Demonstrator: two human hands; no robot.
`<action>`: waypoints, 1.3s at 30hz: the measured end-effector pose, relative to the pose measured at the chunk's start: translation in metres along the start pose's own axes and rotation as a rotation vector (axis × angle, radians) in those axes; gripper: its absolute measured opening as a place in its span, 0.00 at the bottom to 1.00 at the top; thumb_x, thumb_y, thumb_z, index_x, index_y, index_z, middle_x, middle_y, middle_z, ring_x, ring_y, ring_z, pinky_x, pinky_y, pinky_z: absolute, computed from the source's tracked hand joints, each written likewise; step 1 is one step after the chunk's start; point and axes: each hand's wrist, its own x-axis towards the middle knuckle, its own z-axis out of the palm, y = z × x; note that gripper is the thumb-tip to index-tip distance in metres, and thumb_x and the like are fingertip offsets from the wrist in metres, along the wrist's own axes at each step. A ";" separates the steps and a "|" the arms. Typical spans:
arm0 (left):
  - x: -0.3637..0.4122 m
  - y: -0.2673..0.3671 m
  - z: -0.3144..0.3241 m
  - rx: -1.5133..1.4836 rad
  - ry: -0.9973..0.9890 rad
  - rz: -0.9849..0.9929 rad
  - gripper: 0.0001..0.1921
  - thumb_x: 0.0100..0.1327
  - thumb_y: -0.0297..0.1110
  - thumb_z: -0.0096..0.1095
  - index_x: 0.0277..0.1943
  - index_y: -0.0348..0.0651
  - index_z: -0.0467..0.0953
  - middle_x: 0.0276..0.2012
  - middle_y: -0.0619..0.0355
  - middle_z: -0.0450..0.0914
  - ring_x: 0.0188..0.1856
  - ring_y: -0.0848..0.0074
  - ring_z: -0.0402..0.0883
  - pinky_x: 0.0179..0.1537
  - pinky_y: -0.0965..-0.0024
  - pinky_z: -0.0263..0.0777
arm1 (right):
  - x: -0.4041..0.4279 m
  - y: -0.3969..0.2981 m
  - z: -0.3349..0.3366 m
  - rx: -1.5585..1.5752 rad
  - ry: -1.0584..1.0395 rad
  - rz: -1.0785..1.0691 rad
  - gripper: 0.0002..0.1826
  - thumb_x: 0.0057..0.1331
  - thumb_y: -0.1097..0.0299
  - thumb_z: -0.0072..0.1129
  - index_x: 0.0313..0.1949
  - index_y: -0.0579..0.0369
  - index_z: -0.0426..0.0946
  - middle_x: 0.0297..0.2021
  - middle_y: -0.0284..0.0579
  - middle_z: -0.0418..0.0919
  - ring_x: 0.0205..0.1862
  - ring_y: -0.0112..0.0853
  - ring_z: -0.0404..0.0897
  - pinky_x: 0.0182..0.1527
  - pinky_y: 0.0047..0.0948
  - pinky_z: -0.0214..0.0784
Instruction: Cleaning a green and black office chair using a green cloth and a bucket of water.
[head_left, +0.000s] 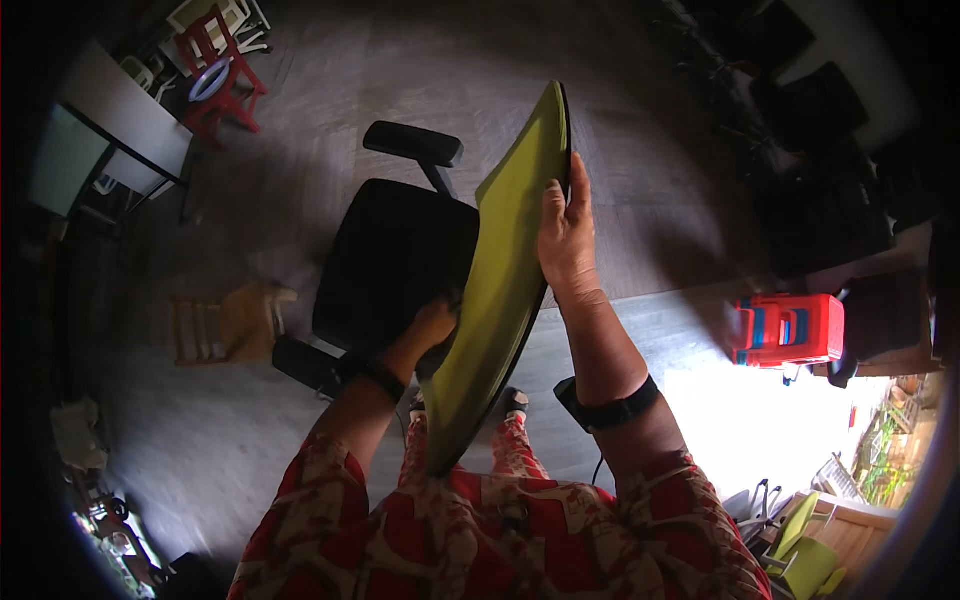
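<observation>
An office chair stands before me, its green backrest (499, 255) upright between my arms and its black seat (397, 262) to the left. My right hand (570, 232) rests against the backrest's dark right edge, thumb on the green face and fingers along the rim. At the seat's rear, close to the backrest's left face, is my left hand (435, 322); its fingers are in shadow, and what they touch cannot be made out. One black armrest (412, 142) juts out beyond the seat, and the other armrest (304, 367) lies near my left forearm.
A small wooden chair (251, 322) stands left. Farther up left are a red chair (240, 82) and a table (142, 112). Red stacked stools (795, 330) are at right, below dark chairs (810, 105). Green chairs (806, 562) stand lower right, by bright light.
</observation>
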 end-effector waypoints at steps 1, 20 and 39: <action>0.011 0.030 -0.015 0.017 0.038 0.075 0.21 0.56 0.34 0.47 0.51 0.30 0.65 0.43 0.33 0.72 0.48 0.47 0.71 0.52 0.56 0.63 | -0.001 0.000 -0.002 -0.001 0.001 0.003 0.29 0.68 0.61 0.37 0.63 0.62 0.43 0.56 0.55 0.56 0.57 0.40 0.62 0.58 0.32 0.56; 0.054 -0.017 0.017 0.277 -0.035 0.095 0.17 0.53 0.32 0.51 0.46 0.36 0.71 0.40 0.39 0.75 0.43 0.52 0.76 0.45 0.57 0.69 | -0.024 0.001 0.004 -0.098 0.071 -0.078 0.28 0.68 0.63 0.37 0.62 0.62 0.43 0.56 0.58 0.55 0.59 0.45 0.58 0.60 0.36 0.52; 0.035 0.107 -0.049 -0.194 0.523 0.642 0.14 0.56 0.32 0.50 0.45 0.37 0.67 0.32 0.40 0.76 0.33 0.48 0.76 0.35 0.53 0.70 | -0.012 -0.005 -0.004 -0.017 0.040 0.067 0.29 0.67 0.61 0.40 0.62 0.61 0.46 0.56 0.53 0.61 0.58 0.37 0.63 0.58 0.29 0.54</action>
